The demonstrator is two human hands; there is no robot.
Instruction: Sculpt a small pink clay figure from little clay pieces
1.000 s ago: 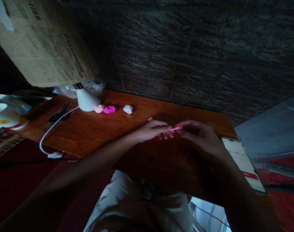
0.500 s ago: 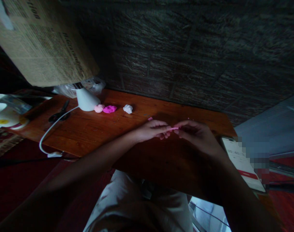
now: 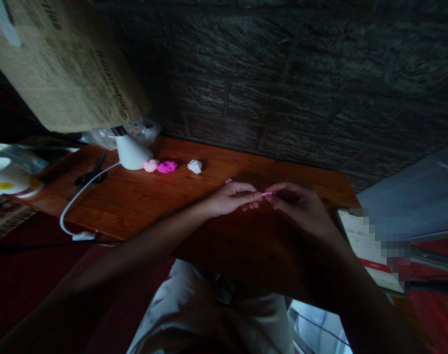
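Between my two hands, above the wooden table [image 3: 135,206], is a thin strip of pink modelling clay [image 3: 267,193]. My left hand [image 3: 236,199] pinches its left end between thumb and forefinger. The fingertips of my right hand [image 3: 295,199] close on the other end. A small pink bit [image 3: 228,181] lies just behind my left hand. Farther left on the table sit a white clay lump [image 3: 194,166], a bright magenta lump [image 3: 167,166] and a pale pink lump [image 3: 151,165], the last two touching.
A lamp with a white base [image 3: 132,153] and a printed paper shade [image 3: 79,73] stands at the left. Black scissors [image 3: 91,176], a white cord [image 3: 67,206] and a paper cup [image 3: 10,182] are near it. At the right edge lies a phone [image 3: 367,246]. A dark brick wall [image 3: 246,88] rises behind.
The pink strip looks slightly thinner between my fingertips. Both hands stay in almost the same place, with only small finger movements.
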